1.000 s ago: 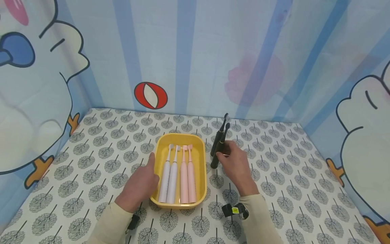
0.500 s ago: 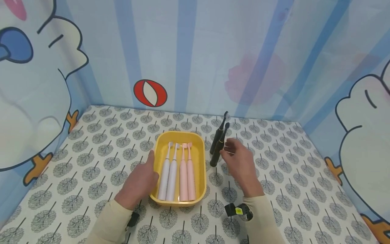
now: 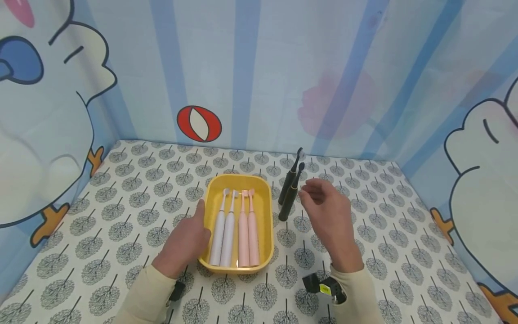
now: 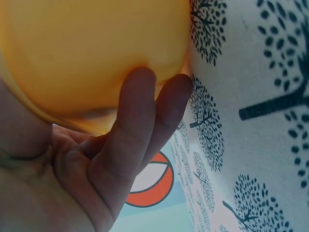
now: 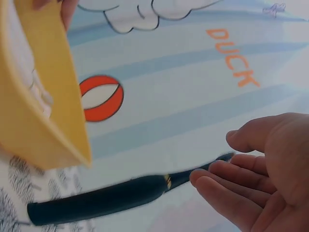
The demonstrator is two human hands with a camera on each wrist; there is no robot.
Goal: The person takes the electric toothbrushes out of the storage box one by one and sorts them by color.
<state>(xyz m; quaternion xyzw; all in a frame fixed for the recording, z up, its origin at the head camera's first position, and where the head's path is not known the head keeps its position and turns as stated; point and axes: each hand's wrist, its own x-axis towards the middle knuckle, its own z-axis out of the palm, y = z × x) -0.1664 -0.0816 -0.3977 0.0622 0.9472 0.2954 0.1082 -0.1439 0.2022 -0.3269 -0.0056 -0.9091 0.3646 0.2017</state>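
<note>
At the middle of the white cloth with black tree print [image 3: 388,252]: yellow, rounded-rectangular plastic tray [image 3: 265,234], gripped at its left rim by the left hand [image 3: 187,240], thumb over the rim, fingers against the outer wall. Inside, lying lengthwise with heads toward the back: two pale lavender electric toothbrushes [image 3: 229,238] at left, two pink electric toothbrushes [image 3: 244,243] at right. Just right of the tray, standing on end: black cylindrical front toothbrush with a gold ring [image 3: 288,204] and, close behind, black cylindrical rear toothbrush [image 3: 285,188]. Contact between the two: cannot tell. Just right of the front one, apart from it in the head view: right hand [image 3: 329,216], thumb and fingers parted, holding nothing.

Step in hand, as judged: steadying the tray at left while attending to the black pair at right. For a next move on that pair: close thumb and fingers round one handle, lift straight up, avoid nudging the neighbour. Likely to tip easily on such narrow bases.

Clearances: narrow between tray wall and black pair; raised rim to cross on entry; bare floor strip right of the pink pair. Limit at rear: pale-blue striped backdrop [image 3: 275,90]. Widest travel: rightward.
</note>
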